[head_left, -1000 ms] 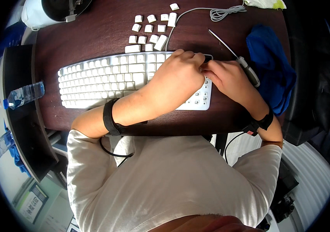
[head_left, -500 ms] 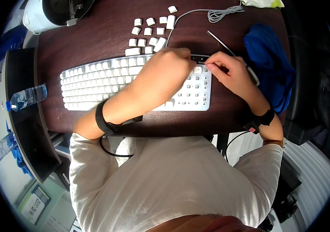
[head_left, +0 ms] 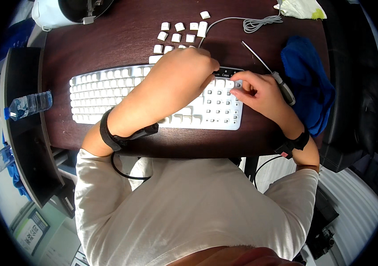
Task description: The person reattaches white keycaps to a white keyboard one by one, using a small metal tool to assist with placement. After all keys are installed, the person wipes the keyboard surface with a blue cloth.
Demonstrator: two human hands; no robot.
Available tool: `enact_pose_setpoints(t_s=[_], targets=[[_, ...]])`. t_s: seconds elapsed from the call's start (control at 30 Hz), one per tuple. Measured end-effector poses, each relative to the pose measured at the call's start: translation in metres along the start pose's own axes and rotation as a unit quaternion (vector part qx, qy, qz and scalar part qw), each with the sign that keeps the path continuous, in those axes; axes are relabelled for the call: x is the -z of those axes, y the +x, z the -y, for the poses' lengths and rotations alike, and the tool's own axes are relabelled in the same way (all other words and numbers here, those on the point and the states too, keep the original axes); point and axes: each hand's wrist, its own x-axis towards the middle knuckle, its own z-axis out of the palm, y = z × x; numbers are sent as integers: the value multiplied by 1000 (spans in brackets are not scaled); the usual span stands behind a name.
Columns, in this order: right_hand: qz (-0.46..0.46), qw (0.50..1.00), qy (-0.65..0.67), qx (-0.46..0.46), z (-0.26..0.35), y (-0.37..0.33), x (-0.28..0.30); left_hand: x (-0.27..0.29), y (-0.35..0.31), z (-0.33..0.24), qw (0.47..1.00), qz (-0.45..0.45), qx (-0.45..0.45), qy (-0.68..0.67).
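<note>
A white keyboard [head_left: 102, 96] lies across the dark table, its right-hand number pad largely bare of keycaps, with small switches showing. My left hand [head_left: 184, 68] reaches over the right half of the keyboard with its fingers curled down; the fingertips are mostly hidden, and what they hold cannot be made out. At the pad's upper right corner is my right hand [head_left: 259, 92], thumb and index finger apart beside a white keycap [head_left: 229, 83] in the pad's top row. Loose white keycaps [head_left: 179, 26] are scattered beyond the keyboard, some behind my left hand.
A screwdriver [head_left: 278, 79] and a blue cloth [head_left: 306, 84] lie right of my right hand. The grey cable [head_left: 255, 23] is coiled at the back, near a white cloth [head_left: 302, 8]. A water bottle [head_left: 29, 105] lies at the left; a white container [head_left: 49, 13] stands back left.
My right thumb and index finger have spread apart and shifted slightly down along the pad's corner. My left hand has moved a little left, staying curled; more top-row keycaps show beside it.
</note>
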Motion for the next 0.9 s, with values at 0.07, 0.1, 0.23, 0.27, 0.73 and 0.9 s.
enact_pose_setpoints(t_s=[0.07, 0.1, 0.23, 0.27, 0.73, 0.9], targets=[[-8, 1000, -2, 1, 0, 0, -1, -2, 0, -3, 1000, 17, 7, -4], [-11, 1000, -4, 2, -1, 0, -1, -3, 0, -4, 1000, 26, 11, -3], [-19, 1000, -3, 2, -2, 0, -2, -10, 3, -4, 1000, 25, -9, 7], [-21, 1000, 0, 2, -1, 0, -2, -13, 3, -4, 1000, 20, -14, 12], [-58, 975, -212, 16, 9, -11, 39, -39, 19, -25, 996, 20, -54, 66], [-14, 985, -167, -26, 9, -6, 31, -32, 30, -21, 996, 59, -58, 14]])
